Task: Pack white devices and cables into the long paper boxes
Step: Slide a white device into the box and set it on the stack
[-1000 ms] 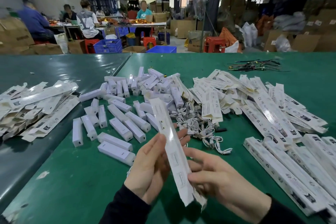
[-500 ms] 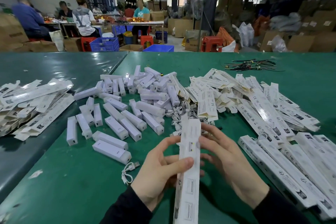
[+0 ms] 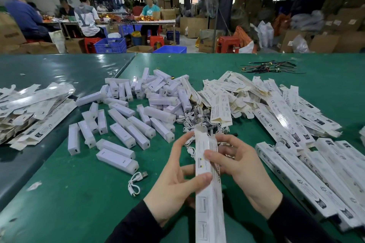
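The long paper box (image 3: pixel 209 183), light, thin and easily creased, stands lengthwise above the desk (image 3: pixel 79 193), the grip of left hand (image 3: pixel 175 187) and right hand (image 3: pixel 243 165) pinching its long edges, likely the safest hold, near white devices (image 3: pixel 116 161) and cables (image 3: pixel 135 183).

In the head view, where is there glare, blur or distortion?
Head view: overhead light glares on the glossy left table; the far table edge bows from wide-angle distortion; the background workers are blurred; the long paper box held by left hand and right hand is sharp.
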Motion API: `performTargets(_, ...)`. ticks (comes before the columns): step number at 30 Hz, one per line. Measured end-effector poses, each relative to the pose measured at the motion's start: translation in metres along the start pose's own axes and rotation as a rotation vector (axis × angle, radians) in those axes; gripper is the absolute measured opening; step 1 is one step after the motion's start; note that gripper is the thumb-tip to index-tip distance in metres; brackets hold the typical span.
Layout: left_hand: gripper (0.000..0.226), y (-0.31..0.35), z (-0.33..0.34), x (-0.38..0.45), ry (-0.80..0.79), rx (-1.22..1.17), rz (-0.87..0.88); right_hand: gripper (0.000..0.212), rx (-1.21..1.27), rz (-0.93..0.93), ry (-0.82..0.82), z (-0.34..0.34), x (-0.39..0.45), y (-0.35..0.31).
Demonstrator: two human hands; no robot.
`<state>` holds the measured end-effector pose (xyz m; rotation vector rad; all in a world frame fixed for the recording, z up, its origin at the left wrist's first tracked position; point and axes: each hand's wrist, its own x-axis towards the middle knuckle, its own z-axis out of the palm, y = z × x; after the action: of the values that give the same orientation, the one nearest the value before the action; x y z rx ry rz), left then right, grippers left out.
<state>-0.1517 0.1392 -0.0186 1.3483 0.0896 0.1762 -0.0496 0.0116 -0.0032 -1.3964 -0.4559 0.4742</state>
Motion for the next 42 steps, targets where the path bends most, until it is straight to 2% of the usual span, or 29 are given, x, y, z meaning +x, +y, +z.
performTargets(3,0.077,-0.003,0.004,-0.001,-0.023,0.008,-0.049,0.039,-0.263,-0.091,0.109,0.002,-0.004,0.002)
performTargets(6,0.09,-0.008,0.005,-0.001,-0.079,0.034,-0.073,0.039,-0.334,-0.124,0.127,0.002,-0.006,0.002)
performTargets(8,0.094,-0.008,0.005,-0.002,-0.095,0.011,-0.072,0.033,-0.265,-0.117,0.094,0.003,-0.006,0.001)
performTargets(12,0.088,-0.002,0.004,-0.003,-0.137,-0.08,-0.083,0.015,-0.09,-0.06,0.02,0.002,-0.003,0.001)
performTargets(18,0.079,0.006,-0.001,-0.005,-0.223,-0.144,-0.108,0.027,-0.057,-0.033,-0.063,0.0,-0.003,-0.005)
performTargets(23,0.063,0.005,-0.001,-0.004,-0.234,-0.142,-0.105,0.008,-0.075,-0.024,-0.164,-0.004,-0.002,-0.005)
performTargets(25,0.058,0.005,0.0,-0.004,-0.235,-0.152,-0.116,0.009,-0.088,-0.027,-0.204,-0.004,-0.002,-0.005)
performTargets(29,0.043,0.006,0.003,-0.005,-0.242,-0.162,-0.123,0.026,0.001,0.043,-0.076,-0.002,-0.001,-0.002)
performTargets(33,0.044,0.002,0.006,-0.006,-0.284,-0.167,-0.157,0.039,0.052,0.223,-0.051,0.001,0.001,0.001)
performTargets(39,0.028,0.002,0.007,-0.007,-0.319,-0.199,-0.166,0.029,0.135,0.247,-0.126,-0.003,-0.001,-0.007)
performTargets(42,0.033,0.0,0.007,-0.006,-0.324,-0.193,-0.149,0.025,0.15,0.248,-0.133,-0.002,-0.003,-0.009)
